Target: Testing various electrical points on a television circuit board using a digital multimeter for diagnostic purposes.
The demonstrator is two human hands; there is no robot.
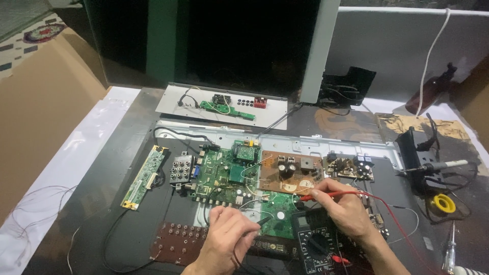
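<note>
Left hand (226, 235) is near the front edge of the bench (117, 168), fingers curled tight around a black probe (260, 222). Its tip points right, onto the lower green circuit board (277, 209). Right hand (346, 209) sits just right of that, thumb and forefinger pinched shut on a red probe (323, 195). That tip points left and lands at the front edge of the brown power board (290, 173). Red lead (392, 216) runs off the right hand toward the front right corner.

Multimeter (318, 242) lies between the two wrists at the front edge: black case, rotary dial face up, partly covered by the right hand.

Boards sit on a metal chassis panel (285, 140) mid-bench. Green main board (226, 173) is left of the brown one, and a narrow green strip board (145, 175) lies tilted further left. A brown button board (178, 239) is at the front, just left of the left hand.

Toward the back edge: a grey panel (224, 107) with a small green board on it. Right edge: soldering iron (438, 165) resting on a black stand, yellow solder spool (443, 203) just in front of it, screwdriver (450, 249) near the front right corner.
</note>
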